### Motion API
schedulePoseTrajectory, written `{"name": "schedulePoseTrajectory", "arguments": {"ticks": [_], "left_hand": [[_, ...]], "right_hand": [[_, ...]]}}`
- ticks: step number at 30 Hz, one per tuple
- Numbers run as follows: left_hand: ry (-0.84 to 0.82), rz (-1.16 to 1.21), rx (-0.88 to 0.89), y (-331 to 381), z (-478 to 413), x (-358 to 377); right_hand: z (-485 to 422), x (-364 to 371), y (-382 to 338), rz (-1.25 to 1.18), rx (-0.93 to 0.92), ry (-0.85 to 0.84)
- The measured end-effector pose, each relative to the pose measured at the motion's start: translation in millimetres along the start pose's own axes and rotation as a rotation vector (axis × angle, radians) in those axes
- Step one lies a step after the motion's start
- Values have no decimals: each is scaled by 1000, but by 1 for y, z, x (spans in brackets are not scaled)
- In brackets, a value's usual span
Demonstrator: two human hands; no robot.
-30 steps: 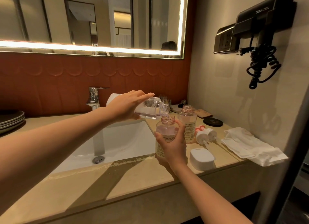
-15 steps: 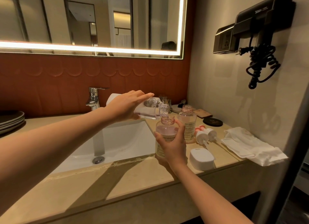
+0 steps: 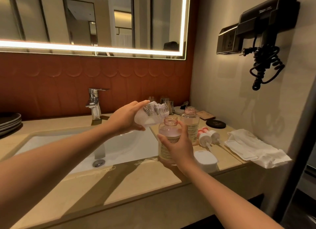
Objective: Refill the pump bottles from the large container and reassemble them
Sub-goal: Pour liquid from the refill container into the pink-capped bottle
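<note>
My left hand (image 3: 125, 117) grips the large clear container (image 3: 152, 113), tipped sideways with its mouth over the open neck of a pump bottle (image 3: 168, 131). My right hand (image 3: 177, 146) holds that bottle upright on the counter by its lower body. The bottle holds pale pink liquid. A second open bottle (image 3: 190, 122) stands just behind it. Two white pump heads (image 3: 207, 137) with pink collars lie on the counter to the right of the bottles.
A white sink basin (image 3: 77, 148) with a chrome faucet (image 3: 94, 102) lies left of the bottles. A white cap (image 3: 205, 158) sits near the counter's front edge. A white folded cloth (image 3: 253, 147), a black round lid (image 3: 215, 124), glasses and stacked dark plates (image 3: 10, 122) also stand around.
The large container has tipped a little further down, bringing its mouth closer over the bottle's neck. My right hand has kept the bottle in place.
</note>
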State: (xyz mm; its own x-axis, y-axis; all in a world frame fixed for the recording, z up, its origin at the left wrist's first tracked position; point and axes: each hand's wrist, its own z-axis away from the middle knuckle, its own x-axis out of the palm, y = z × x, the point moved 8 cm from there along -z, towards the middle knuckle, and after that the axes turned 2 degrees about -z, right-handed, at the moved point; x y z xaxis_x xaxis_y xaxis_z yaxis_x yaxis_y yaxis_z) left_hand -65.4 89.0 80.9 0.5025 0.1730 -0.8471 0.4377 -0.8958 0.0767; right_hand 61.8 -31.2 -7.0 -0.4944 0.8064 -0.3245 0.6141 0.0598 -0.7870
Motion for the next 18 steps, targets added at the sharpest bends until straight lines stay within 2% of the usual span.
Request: {"name": "schedulePoseTrajectory", "arguments": {"ticks": [2, 4, 9, 18], "left_hand": [[31, 136, -62, -4, 5, 5], [65, 243, -123, -9, 10, 10], [94, 399, -213, -12, 19, 28], [76, 528, -281, 0, 16, 58]], "right_hand": [[-7, -10, -3, 220, -28, 47], [-15, -16, -4, 307, -17, 44], [-32, -23, 10, 310, 90, -1], [-48, -18, 13, 170, 144, 148]]}}
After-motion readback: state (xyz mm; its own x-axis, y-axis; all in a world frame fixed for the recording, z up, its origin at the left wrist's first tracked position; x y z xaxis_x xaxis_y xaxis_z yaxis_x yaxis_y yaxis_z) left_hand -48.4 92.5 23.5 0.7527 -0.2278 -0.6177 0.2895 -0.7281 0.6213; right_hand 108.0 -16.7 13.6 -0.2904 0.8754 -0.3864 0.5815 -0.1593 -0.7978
